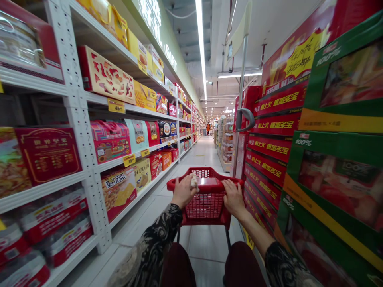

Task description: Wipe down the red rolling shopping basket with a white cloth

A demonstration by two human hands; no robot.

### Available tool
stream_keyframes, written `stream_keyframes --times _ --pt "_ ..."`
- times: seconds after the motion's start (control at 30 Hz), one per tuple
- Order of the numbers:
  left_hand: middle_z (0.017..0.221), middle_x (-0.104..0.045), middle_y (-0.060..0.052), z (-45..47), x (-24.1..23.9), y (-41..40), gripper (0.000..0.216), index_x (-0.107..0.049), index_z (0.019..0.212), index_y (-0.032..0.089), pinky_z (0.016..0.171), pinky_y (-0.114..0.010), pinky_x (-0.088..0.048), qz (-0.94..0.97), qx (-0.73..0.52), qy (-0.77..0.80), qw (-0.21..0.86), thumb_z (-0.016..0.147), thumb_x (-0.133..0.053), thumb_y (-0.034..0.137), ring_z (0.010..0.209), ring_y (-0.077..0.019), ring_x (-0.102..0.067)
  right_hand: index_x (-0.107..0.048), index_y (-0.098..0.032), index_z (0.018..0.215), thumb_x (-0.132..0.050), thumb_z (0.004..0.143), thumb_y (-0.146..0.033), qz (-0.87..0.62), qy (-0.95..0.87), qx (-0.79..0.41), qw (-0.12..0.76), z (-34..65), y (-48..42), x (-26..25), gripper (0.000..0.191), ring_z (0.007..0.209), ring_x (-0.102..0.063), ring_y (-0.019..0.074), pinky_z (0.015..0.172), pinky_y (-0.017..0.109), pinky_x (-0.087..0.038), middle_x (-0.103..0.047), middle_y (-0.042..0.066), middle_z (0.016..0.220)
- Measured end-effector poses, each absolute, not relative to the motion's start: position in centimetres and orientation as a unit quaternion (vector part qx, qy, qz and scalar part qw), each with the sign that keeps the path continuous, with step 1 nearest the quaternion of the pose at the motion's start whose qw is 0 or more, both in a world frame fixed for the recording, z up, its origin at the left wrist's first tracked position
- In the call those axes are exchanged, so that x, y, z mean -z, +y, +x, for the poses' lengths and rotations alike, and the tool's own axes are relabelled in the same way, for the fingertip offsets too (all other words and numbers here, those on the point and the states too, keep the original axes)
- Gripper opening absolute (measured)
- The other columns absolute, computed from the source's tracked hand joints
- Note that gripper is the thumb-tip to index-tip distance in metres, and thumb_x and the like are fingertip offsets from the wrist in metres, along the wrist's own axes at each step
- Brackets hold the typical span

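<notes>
A red plastic shopping cart (206,201) stands in front of me in a supermarket aisle. My left hand (183,191) is closed round the left part of the cart's handle and also holds a small white crumpled thing (194,182) against it. My right hand (232,197) grips the right part of the same handle. Both forearms wear dark patterned sleeves. The cart's basket looks empty as far as I can see into it.
White shelves (74,103) of boxed gift foods with yellow price tags (116,106) line the left. Stacks of red cartons (271,147) and green cartons (338,159) crowd the right, close to the cart. A pole with a grey hook (243,115) stands ahead right. A person in orange (208,127) is far down the tiled aisle.
</notes>
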State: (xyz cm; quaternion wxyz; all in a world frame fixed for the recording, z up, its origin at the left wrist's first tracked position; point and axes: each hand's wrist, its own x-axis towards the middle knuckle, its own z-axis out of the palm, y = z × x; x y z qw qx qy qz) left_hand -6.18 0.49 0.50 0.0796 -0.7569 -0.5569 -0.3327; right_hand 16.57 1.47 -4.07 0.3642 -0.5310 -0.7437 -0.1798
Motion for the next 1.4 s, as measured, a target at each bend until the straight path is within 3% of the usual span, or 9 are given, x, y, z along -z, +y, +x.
stream_keyframes --times 0.2,0.37,0.47,0.67,0.9,1.13,1.3,1.4 --pt "0.122 -0.057 -0.012 -12.2 -0.5 0.8 0.039 -0.049 0.117 0.017 0.107 -0.055 -0.013 -0.688 0.327 -0.637 0.120 0.079 -0.042 0.021 0.112 -0.0245 -0.051 -0.050 -0.011 0.124 -0.039 0.070 -0.006 -0.531 -0.742 0.172 0.371 16.3 1.0 3.8 0.056 0.123 -0.040 0.0232 0.107 0.050 -0.016 -0.053 0.012 0.128" --pt "0.122 -0.056 -0.014 -11.0 0.3 0.9 0.041 -0.048 0.118 0.014 0.105 -0.046 -0.026 -0.668 0.355 -0.643 0.118 0.077 -0.042 0.021 0.114 -0.0241 -0.050 -0.050 -0.012 0.124 -0.039 0.068 -0.006 -0.531 -0.742 0.160 0.377 15.9 0.8 3.8 0.058 0.124 -0.039 0.0236 0.107 0.051 -0.016 -0.053 0.011 0.128" --pt "0.124 -0.056 -0.010 -8.2 0.5 0.6 0.044 -0.048 0.119 0.015 0.107 -0.041 -0.024 -0.730 0.355 -0.574 0.104 0.075 -0.044 0.020 0.117 -0.0209 -0.048 -0.050 -0.013 0.124 -0.039 0.068 -0.006 -0.528 -0.740 0.164 0.384 16.1 1.0 3.9 0.058 0.123 -0.040 0.0237 0.106 0.052 -0.016 -0.053 0.011 0.128" --pt "0.125 -0.056 -0.009 -9.9 0.1 0.6 0.043 -0.048 0.118 0.018 0.109 -0.049 -0.014 -0.732 0.341 -0.582 0.100 0.076 -0.044 0.022 0.117 -0.0220 -0.048 -0.050 -0.011 0.124 -0.038 0.069 -0.006 -0.518 -0.749 0.161 0.380 17.1 1.3 4.1 0.056 0.123 -0.040 0.0227 0.107 0.050 -0.015 -0.053 0.012 0.127" --pt "0.124 -0.055 -0.013 -11.9 1.2 1.0 0.042 -0.048 0.118 0.014 0.104 -0.046 -0.028 -0.650 0.386 -0.644 0.118 0.078 -0.041 0.021 0.117 -0.0241 -0.048 -0.051 -0.010 0.122 -0.038 0.069 -0.006 -0.530 -0.732 0.156 0.399 16.5 1.2 4.2 0.055 0.123 -0.040 0.0232 0.107 0.051 -0.015 -0.054 0.012 0.126" --pt "0.126 -0.055 -0.010 -7.4 0.5 0.5 0.047 -0.047 0.120 0.016 0.107 -0.044 -0.022 -0.755 0.357 -0.544 0.081 0.074 -0.045 0.020 0.118 -0.0206 -0.048 -0.050 -0.013 0.124 -0.039 0.070 -0.007 -0.529 -0.742 0.164 0.377 16.9 1.1 4.0 0.056 0.124 -0.040 0.0224 0.107 0.050 -0.016 -0.053 0.011 0.128" --pt "0.121 -0.058 -0.012 -11.3 -0.2 0.6 0.041 -0.049 0.117 0.017 0.105 -0.053 -0.020 -0.677 0.351 -0.640 0.097 0.077 -0.042 0.023 0.112 -0.0253 -0.052 -0.049 -0.013 0.125 -0.039 0.069 -0.006 -0.524 -0.748 0.169 0.371 17.0 1.0 3.9 0.057 0.124 -0.040 0.0223 0.107 0.050 -0.017 -0.053 0.011 0.128" --pt "0.124 -0.055 -0.014 -12.1 0.1 0.7 0.042 -0.047 0.119 0.015 0.103 -0.050 -0.026 -0.641 0.367 -0.666 0.098 0.078 -0.041 0.022 0.115 -0.0254 -0.049 -0.050 -0.013 0.124 -0.038 0.069 -0.006 -0.526 -0.742 0.166 0.381 16.6 0.7 3.9 0.057 0.124 -0.040 0.0221 0.107 0.050 -0.016 -0.053 0.010 0.127"
